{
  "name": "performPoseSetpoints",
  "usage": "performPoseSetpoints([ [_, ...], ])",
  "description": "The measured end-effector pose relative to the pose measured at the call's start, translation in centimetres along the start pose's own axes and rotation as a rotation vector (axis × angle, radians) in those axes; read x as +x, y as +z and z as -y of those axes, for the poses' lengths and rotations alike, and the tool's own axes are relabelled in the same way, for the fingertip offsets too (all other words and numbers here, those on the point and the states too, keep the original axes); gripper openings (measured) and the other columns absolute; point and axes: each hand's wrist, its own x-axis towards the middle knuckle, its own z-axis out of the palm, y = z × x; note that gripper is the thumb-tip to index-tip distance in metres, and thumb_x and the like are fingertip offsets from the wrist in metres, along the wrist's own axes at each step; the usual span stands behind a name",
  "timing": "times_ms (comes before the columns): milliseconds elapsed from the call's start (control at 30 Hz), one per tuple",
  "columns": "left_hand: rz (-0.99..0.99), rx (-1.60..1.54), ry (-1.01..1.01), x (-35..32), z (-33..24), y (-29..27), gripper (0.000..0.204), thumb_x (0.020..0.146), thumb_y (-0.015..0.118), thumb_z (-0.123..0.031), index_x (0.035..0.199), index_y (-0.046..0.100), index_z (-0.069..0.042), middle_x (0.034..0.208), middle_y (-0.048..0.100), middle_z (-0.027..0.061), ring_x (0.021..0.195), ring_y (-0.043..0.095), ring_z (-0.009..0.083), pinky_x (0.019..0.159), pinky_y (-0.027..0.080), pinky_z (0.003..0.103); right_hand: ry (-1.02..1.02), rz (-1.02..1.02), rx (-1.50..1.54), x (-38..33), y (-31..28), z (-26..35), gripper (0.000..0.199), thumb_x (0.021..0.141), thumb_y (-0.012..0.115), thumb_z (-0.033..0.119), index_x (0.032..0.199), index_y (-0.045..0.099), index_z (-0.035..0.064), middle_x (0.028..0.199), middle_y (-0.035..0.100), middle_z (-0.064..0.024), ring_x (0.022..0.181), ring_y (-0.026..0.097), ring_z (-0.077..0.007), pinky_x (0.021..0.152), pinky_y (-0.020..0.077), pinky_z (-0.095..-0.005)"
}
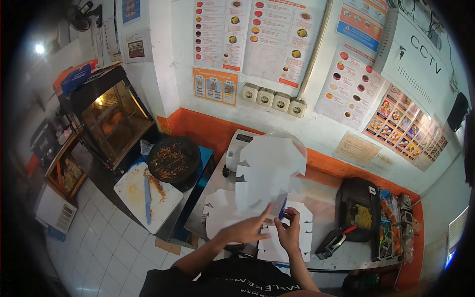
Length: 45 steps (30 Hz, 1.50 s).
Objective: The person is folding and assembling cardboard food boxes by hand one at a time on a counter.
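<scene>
Flat white cardboard box blanks with notched edges lie about my hands: an upper cardboard blank (272, 153), a cardboard blank on the left (220, 210) and a cardboard blank on the right (301, 242). My right hand (288, 232) is closed, its thumb and fingers pinching the edge of a white cardboard piece (278, 204) that shows a blue strip. Beside it, my left hand (250, 227) is open, index finger stretched toward that same piece. Whether the left fingers touch the card I cannot tell.
Left of the metal table (321, 188) stand a dark round pan with brown crumbs (174, 159) and a white cutting board (129, 190) bearing a blue knife (147, 200). A black container with yellow food (360, 210), tongs (330, 243) and packets (388, 227) are at right.
</scene>
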Motion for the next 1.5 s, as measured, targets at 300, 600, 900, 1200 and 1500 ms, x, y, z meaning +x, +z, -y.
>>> performPoseSetpoints([
  [300,-0.008,1.022,-0.435,-11.1,17.3,-2.8,0.02,0.093,0.064,-0.023,0.108,0.073,-0.014,0.104,0.067,0.0113,0.115,0.059,0.0302,0.112,0.026,0.071,0.225,0.318,-0.088,-1.9,9.8,-10.9,0.048,0.095,0.066,0.018,0.131,0.043,-0.0027,0.093,0.072,-0.0207,0.087,0.073,-0.0319,0.081,0.0564,-0.0413],
  [600,0.211,0.853,-0.506,-13.2,19.5,-1.2,0.029,0.094,0.062,-0.037,0.106,0.076,-0.014,0.105,0.067,0.0116,0.118,0.057,0.0326,0.111,0.032,0.064,0.163,0.609,-0.588,-2.8,11.4,-13.3,0.046,0.076,0.07,0.005,0.12,0.06,0.002,0.125,0.058,-0.0284,0.098,0.066,-0.0436,0.088,0.0549,-0.0502],
  [900,0.19,0.95,-0.274,-13.6,17.7,-1.8,0.056,0.072,0.079,-0.06,0.099,0.076,-0.012,0.105,0.068,0.0096,0.11,0.063,0.0306,0.118,0.018,0.067,-0.555,1.121,-0.923,-4.2,11.2,-11.1,0.028,0.088,0.062,0.023,0.106,0.066,0.003,0.103,0.068,-0.0215,0.102,0.069,-0.0364,0.119,0.0206,-0.0663],
  [1200,0.341,0.819,-0.421,-13.7,21.4,-0.7,0.03,0.078,0.079,-0.042,0.087,0.078,-0.013,0.084,0.073,0.0077,0.097,0.07,0.0275,0.121,0.017,0.061,-0.581,1.152,-0.793,-6.2,12.5,-14.7,0.019,0.088,0.064,0.024,0.097,0.067,0.0075,0.089,0.071,-0.0124,0.085,0.071,-0.0352,0.09,0.0523,-0.0486],
  [1500,0.134,0.761,-0.389,-13.8,15.6,0.2,0.059,0.079,0.08,-0.045,0.127,0.067,-0.015,0.127,0.065,0.0096,0.128,0.057,0.0271,0.121,0.017,0.062,-0.292,0.669,-0.383,-5.9,1.4,-14.2,0.056,0.083,0.078,0.039,0.127,0.062,0.0083,0.13,0.058,-0.0191,0.125,0.053,-0.0405,0.104,0.0453,-0.0483],
])
